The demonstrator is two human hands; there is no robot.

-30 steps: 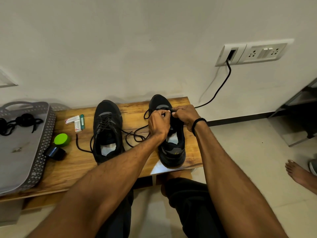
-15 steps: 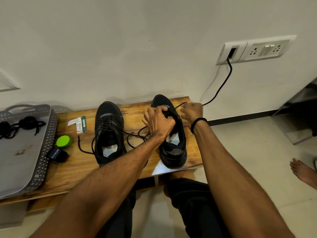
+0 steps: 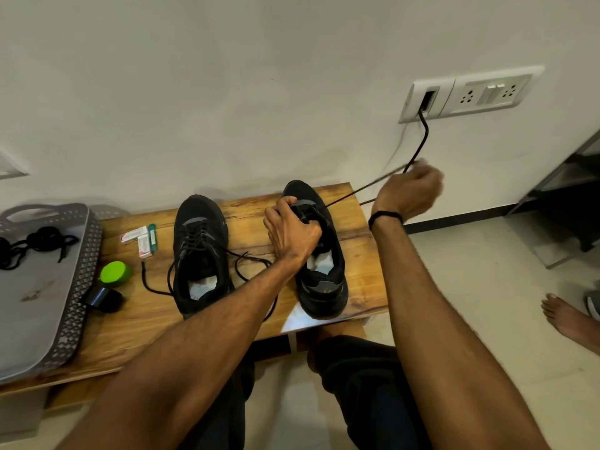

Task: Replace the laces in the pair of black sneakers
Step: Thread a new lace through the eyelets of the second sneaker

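Note:
Two black sneakers stand side by side on a wooden bench (image 3: pixel 360 254), toes to the wall. The left sneaker (image 3: pixel 199 251) is laced, its loose lace ends trailing onto the wood. My left hand (image 3: pixel 292 232) grips the tongue of the right sneaker (image 3: pixel 321 280). My right hand (image 3: pixel 410 194), blurred, is raised to the right of that shoe and pinches a black lace (image 3: pixel 354 193) that runs taut from the shoe's eyelets up to the fingers.
A grey perforated tray (image 3: pixel 87 274) at the left holds a bundle of black laces (image 3: pixel 35 243). Small white and green boxes (image 3: pixel 141 238), a green cap (image 3: pixel 113 272) and a black roll (image 3: pixel 104 298) lie beside it. A black cable (image 3: pixel 422 138) hangs from the wall socket. Someone's bare foot (image 3: pixel 568 319) rests at the right.
My right hand has pulled away from the shoe, up and to the right, drawing the lace out taut. My left hand has stayed on the tongue.

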